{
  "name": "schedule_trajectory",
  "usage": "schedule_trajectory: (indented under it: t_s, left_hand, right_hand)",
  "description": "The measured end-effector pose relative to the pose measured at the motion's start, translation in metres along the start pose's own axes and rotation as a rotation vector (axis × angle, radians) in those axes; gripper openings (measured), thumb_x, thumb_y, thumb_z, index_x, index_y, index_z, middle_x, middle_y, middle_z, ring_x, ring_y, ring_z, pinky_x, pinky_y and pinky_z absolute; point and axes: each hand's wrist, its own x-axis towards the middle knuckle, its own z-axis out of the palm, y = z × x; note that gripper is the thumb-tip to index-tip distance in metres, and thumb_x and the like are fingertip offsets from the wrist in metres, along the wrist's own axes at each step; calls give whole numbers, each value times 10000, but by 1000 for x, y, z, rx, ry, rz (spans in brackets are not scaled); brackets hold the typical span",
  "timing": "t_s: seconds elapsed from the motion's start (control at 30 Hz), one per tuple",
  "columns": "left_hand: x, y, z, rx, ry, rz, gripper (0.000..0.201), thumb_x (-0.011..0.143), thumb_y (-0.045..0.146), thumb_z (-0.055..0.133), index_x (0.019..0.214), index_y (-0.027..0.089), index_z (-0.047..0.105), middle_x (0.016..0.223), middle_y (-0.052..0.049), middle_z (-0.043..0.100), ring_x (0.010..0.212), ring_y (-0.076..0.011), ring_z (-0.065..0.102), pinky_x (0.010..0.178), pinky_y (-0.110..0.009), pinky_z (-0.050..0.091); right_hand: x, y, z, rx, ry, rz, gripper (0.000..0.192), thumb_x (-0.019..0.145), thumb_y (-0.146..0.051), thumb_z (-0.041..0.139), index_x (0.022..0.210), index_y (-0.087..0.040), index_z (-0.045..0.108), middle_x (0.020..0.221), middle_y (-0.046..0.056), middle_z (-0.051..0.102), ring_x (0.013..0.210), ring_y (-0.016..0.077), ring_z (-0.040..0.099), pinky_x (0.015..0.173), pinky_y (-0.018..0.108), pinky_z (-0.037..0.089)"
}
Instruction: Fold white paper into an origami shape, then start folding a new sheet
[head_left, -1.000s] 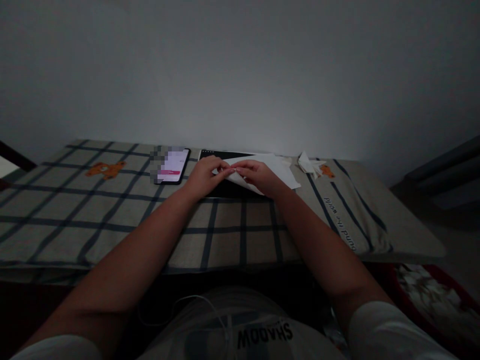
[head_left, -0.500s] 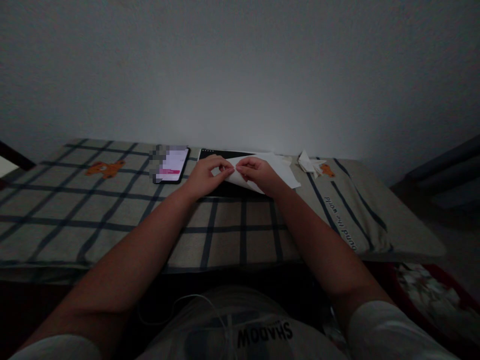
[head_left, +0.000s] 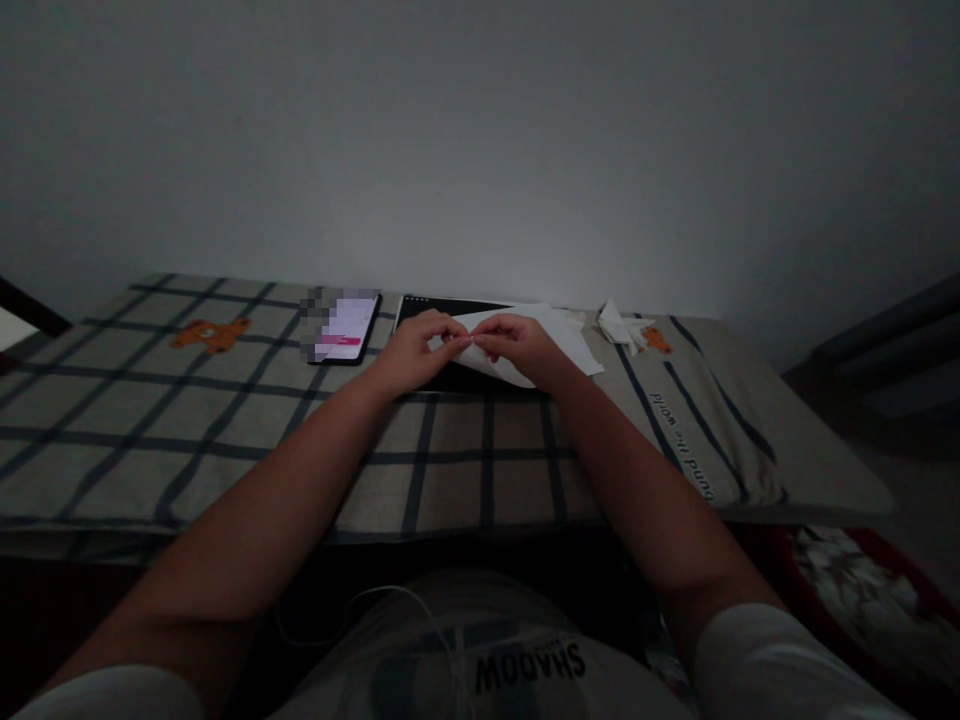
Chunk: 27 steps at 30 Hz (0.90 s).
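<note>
A white sheet of paper lies folded on a black pad at the far side of the checked cloth. My left hand and my right hand meet at the paper's left tip, fingertips pinching its folded edge between them. Both forearms reach forward across the cloth. The part of the paper under my fingers is hidden.
A lit phone lies just left of the black pad. Small folded white paper pieces sit to the right by an orange bear print. The checked cloth covers the surface, with a grey wall behind. A red-edged thing lies lower right.
My hands stay at the paper's tip; the fingers have shifted slightly along the fold. The view has tilted a little.
</note>
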Motion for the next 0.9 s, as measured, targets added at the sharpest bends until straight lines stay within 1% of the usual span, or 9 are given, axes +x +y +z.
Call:
schedule_trajectory:
  t_s: [0.2, 0.33, 0.47, 0.53, 0.6, 0.7, 0.8, 0.9]
  left_hand:
    - [0, 0, 0, -24, -14, -14, 375, 876, 544, 567, 813, 198, 698, 808, -44, 674, 798, -182, 605, 737, -313, 471]
    - [0, 0, 2, -48, -21, -15, 353, 874, 520, 575, 828, 198, 710, 819, -44, 685, 803, -184, 616, 733, -314, 476]
    - [0, -2, 2, -61, -26, -33, 330, 871, 495, 581, 847, 197, 721, 844, -51, 698, 823, -190, 632, 726, -316, 478]
    - [-1, -2, 1, -57, -18, -43, 327, 869, 493, 582, 844, 197, 721, 847, -49, 702, 823, -189, 631, 729, -317, 477]
    - [-1, -2, 0, -51, -4, -49, 328, 868, 491, 580, 842, 195, 720, 841, -47, 698, 817, -187, 626, 740, -321, 477]
    - [-1, 0, -2, -42, 9, -42, 315, 865, 481, 586, 828, 196, 715, 816, -38, 681, 799, -181, 613, 774, -333, 480]
    - [0, 0, -2, -34, -4, -34, 292, 864, 463, 593, 817, 200, 711, 797, -31, 665, 777, -175, 599, 761, -331, 478]
    - [0, 0, -1, -35, -22, -26, 282, 868, 442, 594, 821, 192, 714, 797, -36, 658, 771, -175, 597, 732, -320, 472]
  right_hand:
    - [1, 5, 1, -29, -12, -14, 341, 731, -494, 724, 844, -185, 632, 773, 4, 624, 666, 117, 514, 646, 275, 440]
    - [1, 6, 4, -128, 49, -71, 284, 744, -445, 694, 809, -177, 625, 774, 10, 620, 679, 121, 518, 656, 280, 430]
    - [-1, 4, 8, -236, 108, -130, 204, 744, -382, 683, 768, -189, 624, 714, -1, 609, 638, 119, 485, 623, 279, 416]
    - [-1, 2, 8, -220, 123, -134, 205, 745, -388, 692, 771, -194, 632, 719, 1, 619, 653, 123, 496, 635, 280, 429]
    - [0, 0, 7, -140, 102, -105, 243, 744, -418, 704, 811, -190, 650, 760, 10, 641, 681, 125, 525, 659, 284, 448]
    - [0, 0, 1, -44, 23, -33, 299, 730, -440, 730, 863, -179, 673, 796, 17, 663, 696, 125, 557, 675, 289, 466]
    - [0, 2, -4, -36, -12, 7, 290, 725, -430, 743, 846, -173, 682, 758, 10, 657, 685, 126, 564, 678, 290, 467]
    - [0, 5, -5, -61, -15, -4, 272, 728, -420, 743, 820, -172, 681, 744, 8, 650, 687, 127, 564, 683, 287, 459]
